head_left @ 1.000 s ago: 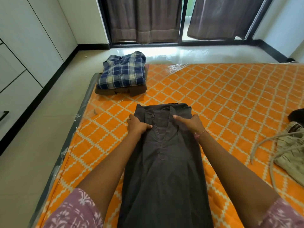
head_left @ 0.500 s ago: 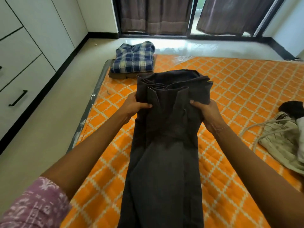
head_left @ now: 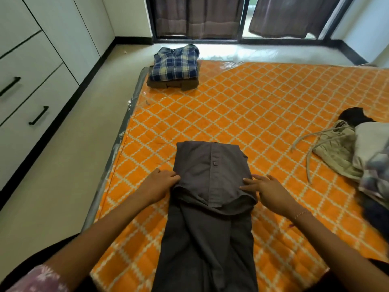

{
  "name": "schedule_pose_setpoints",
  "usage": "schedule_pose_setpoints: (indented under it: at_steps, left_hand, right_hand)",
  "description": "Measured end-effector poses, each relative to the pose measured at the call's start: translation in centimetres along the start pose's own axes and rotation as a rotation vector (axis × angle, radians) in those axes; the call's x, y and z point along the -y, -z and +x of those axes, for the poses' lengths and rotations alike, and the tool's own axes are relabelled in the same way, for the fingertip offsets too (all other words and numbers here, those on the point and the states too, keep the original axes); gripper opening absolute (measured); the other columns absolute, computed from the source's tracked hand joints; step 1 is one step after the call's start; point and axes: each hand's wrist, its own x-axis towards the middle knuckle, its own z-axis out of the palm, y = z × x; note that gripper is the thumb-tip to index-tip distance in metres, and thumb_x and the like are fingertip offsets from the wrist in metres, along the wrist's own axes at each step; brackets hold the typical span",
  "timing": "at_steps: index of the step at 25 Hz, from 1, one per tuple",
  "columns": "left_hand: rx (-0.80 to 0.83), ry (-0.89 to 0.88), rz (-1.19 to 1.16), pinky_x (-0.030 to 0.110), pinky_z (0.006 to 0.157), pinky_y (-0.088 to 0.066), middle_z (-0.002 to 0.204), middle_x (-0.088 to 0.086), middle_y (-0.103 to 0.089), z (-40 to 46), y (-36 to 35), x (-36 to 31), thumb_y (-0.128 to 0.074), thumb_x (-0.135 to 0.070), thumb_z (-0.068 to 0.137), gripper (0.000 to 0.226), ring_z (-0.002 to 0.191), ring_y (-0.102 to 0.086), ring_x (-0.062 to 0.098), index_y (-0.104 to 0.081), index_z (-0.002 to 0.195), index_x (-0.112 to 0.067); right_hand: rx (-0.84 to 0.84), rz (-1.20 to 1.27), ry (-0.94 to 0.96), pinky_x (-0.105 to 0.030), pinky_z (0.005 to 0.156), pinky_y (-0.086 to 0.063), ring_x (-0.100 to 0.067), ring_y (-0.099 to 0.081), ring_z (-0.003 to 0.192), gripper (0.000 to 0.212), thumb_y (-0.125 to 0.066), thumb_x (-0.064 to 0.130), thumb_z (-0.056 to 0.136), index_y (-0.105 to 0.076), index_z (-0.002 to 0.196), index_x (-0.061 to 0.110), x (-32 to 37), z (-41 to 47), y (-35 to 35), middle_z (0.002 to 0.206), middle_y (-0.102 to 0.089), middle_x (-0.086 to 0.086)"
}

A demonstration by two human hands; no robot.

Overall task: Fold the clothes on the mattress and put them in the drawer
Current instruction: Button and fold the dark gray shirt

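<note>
The grey shirt [head_left: 210, 180] lies flat on the orange mattress [head_left: 263, 114], right between the two hands; its top part is folded back over the rest, with a button showing. The left hand [head_left: 159, 185] is at the shirt's left edge, fingers bent onto the cloth; I cannot tell if it pinches it. The right hand [head_left: 271, 191] is at the right edge, fingers spread and touching the fold. Far ahead of the left hand sits a folded checked shirt [head_left: 175, 63] on a brown folded cloth [head_left: 168, 84]. Off past the right hand lies a heap of clothes [head_left: 355, 152]. Beyond the left hand, across the floor, are white drawers [head_left: 27, 85] with black handles.
</note>
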Motion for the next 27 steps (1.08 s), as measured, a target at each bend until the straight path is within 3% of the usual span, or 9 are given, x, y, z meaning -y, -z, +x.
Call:
schedule_pose_setpoints:
  at_steps: [3, 6, 8, 11, 13, 15, 19, 22, 27]
  left_hand:
    - [0.092, 0.155, -0.156, 0.034, 0.084, -0.033, 0.114, 0.000, -0.062, 1.4, 3.4, -1.1, -0.047, -0.014, 0.092, 0.018, 0.109, -0.055, 0.024, -0.058, 0.104, -0.021]
    - [-0.060, 0.197, -0.389, 0.041, 0.110, -0.023, 0.149, 0.004, -0.037, 4.3, 2.5, -5.8, -0.034, -0.063, 0.088, 0.067, 0.139, -0.032, 0.020, -0.041, 0.140, -0.022]
    - [0.072, 0.159, -0.333, 0.049, 0.114, 0.008, 0.159, 0.004, 0.006, 5.2, -0.5, -9.5, -0.006, -0.085, 0.074, 0.098, 0.147, 0.003, 0.021, -0.008, 0.152, -0.026]
    - [0.098, 0.143, -0.230, 0.050, 0.102, 0.031, 0.148, 0.003, 0.034, 4.8, -3.8, -10.8, 0.016, -0.094, 0.054, 0.114, 0.144, 0.022, 0.023, 0.010, 0.149, -0.032]
    - [0.104, 0.177, -0.256, 0.052, 0.104, 0.026, 0.157, 0.005, 0.020, 6.1, -3.1, -10.2, 0.001, -0.094, 0.058, 0.113, 0.146, 0.015, 0.021, -0.006, 0.151, -0.031]
    - [-0.006, 0.237, -0.264, 0.049, 0.107, 0.020, 0.159, 0.006, -0.006, 8.2, -1.7, -10.2, 0.006, -0.089, 0.062, 0.109, 0.147, 0.001, 0.020, -0.028, 0.147, -0.029]
    - [-0.064, 0.262, -0.249, 0.050, 0.105, 0.021, 0.160, 0.007, 0.004, 12.6, -2.6, -11.3, 0.031, -0.078, 0.061, 0.113, 0.146, 0.011, 0.022, -0.009, 0.152, -0.025]
    - [-0.074, 0.293, -0.171, 0.053, 0.109, -0.004, 0.154, 0.012, -0.027, 12.7, -4.7, -11.5, 0.001, -0.073, 0.086, 0.088, 0.144, -0.019, 0.027, -0.037, 0.145, -0.019]
    - [-0.195, 0.297, -0.128, 0.053, 0.108, -0.011, 0.152, 0.011, -0.033, 12.8, -5.8, -11.4, -0.008, -0.070, 0.089, 0.081, 0.141, -0.021, 0.025, -0.042, 0.142, -0.020]
  right_hand:
    - [-0.253, 0.290, -0.159, -0.029, 0.074, -0.043, -0.020, -0.062, 0.087, 0.043, -0.041, 0.000, 0.095, -0.062, 0.122, 0.024, 0.4, 1.1, 3.1, 0.130, -0.060, -0.008]
    - [-0.206, 0.318, -0.086, -0.042, 0.115, -0.016, -0.020, -0.013, 0.146, 0.059, -0.037, 0.045, 0.098, -0.024, 0.150, 0.019, 4.6, 2.5, 0.5, 0.157, -0.013, -0.001]
    - [0.017, 0.110, -0.048, -0.047, 0.116, 0.007, -0.012, 0.021, 0.141, 0.078, -0.012, 0.069, 0.088, 0.014, 0.146, 0.024, 6.5, 2.6, -3.6, 0.150, 0.024, 0.005]
    - [-0.058, 0.464, 0.032, -0.039, 0.117, -0.008, -0.010, -0.011, 0.144, 0.071, -0.034, 0.052, 0.088, -0.026, 0.148, 0.015, 4.1, 2.3, -3.9, 0.155, -0.014, 0.005]
    - [-0.429, 0.917, -0.208, -0.036, 0.102, -0.042, -0.019, -0.055, 0.119, 0.027, -0.056, 0.016, 0.090, -0.067, 0.114, 0.010, 0.9, 3.8, -1.9, 0.124, -0.062, -0.003]
    - [-0.648, 0.768, -0.450, -0.034, 0.086, -0.049, -0.026, -0.063, 0.103, 0.022, -0.058, 0.007, 0.089, -0.070, 0.108, 0.011, -1.8, 6.2, -0.7, 0.110, -0.069, -0.010]
    - [-0.458, 0.376, -0.340, -0.042, 0.091, -0.042, -0.029, -0.053, 0.111, 0.031, -0.059, 0.020, 0.091, -0.064, 0.122, 0.018, -3.5, 10.3, -1.8, 0.119, -0.060, -0.009]
    - [-0.560, 0.359, -0.286, -0.041, 0.086, -0.039, -0.027, -0.053, 0.106, 0.029, -0.061, 0.026, 0.091, -0.065, 0.119, 0.018, -3.8, 10.6, -2.5, 0.115, -0.061, -0.007]
    - [-0.743, 0.208, -0.113, -0.033, 0.063, -0.044, -0.029, -0.057, 0.078, 0.013, -0.059, 0.016, 0.087, -0.069, 0.088, 0.009, -4.1, 11.6, -3.1, 0.089, -0.064, -0.010]
